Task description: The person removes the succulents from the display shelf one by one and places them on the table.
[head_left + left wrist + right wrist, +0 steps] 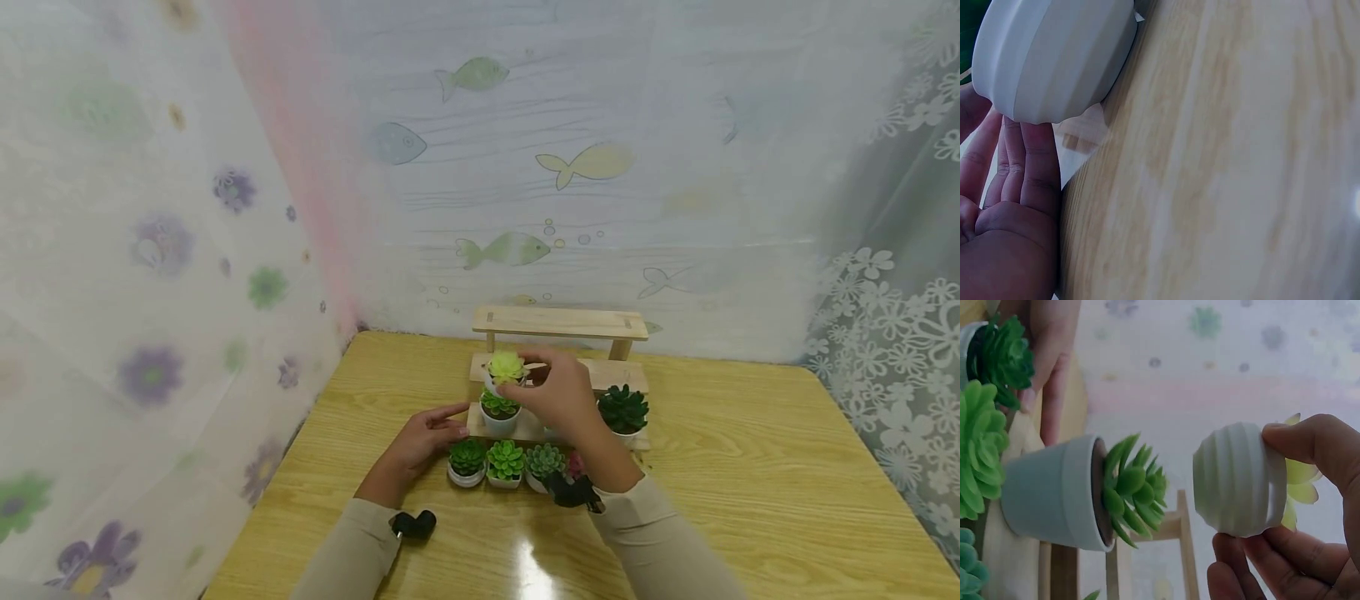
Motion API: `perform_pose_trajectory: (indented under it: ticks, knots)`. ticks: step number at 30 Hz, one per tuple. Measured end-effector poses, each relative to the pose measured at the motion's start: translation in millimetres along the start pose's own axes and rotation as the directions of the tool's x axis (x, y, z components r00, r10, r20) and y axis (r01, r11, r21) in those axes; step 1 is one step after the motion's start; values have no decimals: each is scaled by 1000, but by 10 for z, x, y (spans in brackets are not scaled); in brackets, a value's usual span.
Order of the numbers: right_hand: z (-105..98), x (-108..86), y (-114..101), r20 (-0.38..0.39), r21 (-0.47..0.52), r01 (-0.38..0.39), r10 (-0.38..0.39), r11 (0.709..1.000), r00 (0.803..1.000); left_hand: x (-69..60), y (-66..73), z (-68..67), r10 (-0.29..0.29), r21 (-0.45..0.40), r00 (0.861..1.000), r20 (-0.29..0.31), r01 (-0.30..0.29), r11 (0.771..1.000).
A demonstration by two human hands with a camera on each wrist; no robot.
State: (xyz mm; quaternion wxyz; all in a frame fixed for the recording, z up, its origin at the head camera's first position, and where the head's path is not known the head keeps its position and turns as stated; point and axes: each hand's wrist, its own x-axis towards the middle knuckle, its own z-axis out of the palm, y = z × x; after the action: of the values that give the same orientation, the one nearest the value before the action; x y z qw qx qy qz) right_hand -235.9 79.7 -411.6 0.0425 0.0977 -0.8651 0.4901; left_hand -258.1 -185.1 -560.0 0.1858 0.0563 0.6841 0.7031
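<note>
My right hand [562, 396] pinches a small white ribbed pot [1241, 480] by its rim, thumb on one side and fingers on the other. A yellow-green artificial succulent [506, 367] grows from that pot. It is held up off the wooden stand, apart from the potted green succulent [1135, 487] on the lowest step [528, 429]. My left hand [422, 440] touches the left end of that step, its fingers fairly straight. In the left wrist view, the left fingers [1032, 165] lie behind a white fluted pot [1054, 59]; whether they touch it I cannot tell.
In front of the stand, several potted succulents [506, 460] stand in a row on the wooden table [750, 467]. A dark green succulent [624, 408] sits at the step's right end. The top shelf [558, 321] rises at the back, before a fish-patterned curtain [637, 100].
</note>
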Motion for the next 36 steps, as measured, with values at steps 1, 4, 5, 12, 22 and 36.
perform_pose_trajectory:
  ticks: [1, 4, 5, 12, 22, 36]
  knots:
    - [6, -39, -3, 4, -3, -6, 6, 1000, 1000, -3, 1, 3, 2, -4, 1000, 2, -2, 1000]
    - [31, -146, 3, 12, -9, -4, 4, 1000, 1000, -5, 0, 6, 4, -13, 1000, 3, -4, 1000]
    - [40, -180, 2, 12, -11, -2, 2, 1000, 1000, -6, 0, 7, 5, -15, 1000, 2, -5, 1000]
    - [101, -387, 4, 16, -17, -15, 16, 1000, 1000, 0, -5, 6, 3, -14, 1000, -5, -3, 1000]
    - [205, -648, 103, 89, 27, -13, 11, 1000, 996, 4, 4, 17, -9, -36, 1000, -4, 9, 999]
    - [416, -922, 257, 160, 3, 60, -59, 998, 985, 9, 3, 19, -11, -44, 1000, -6, 11, 999]
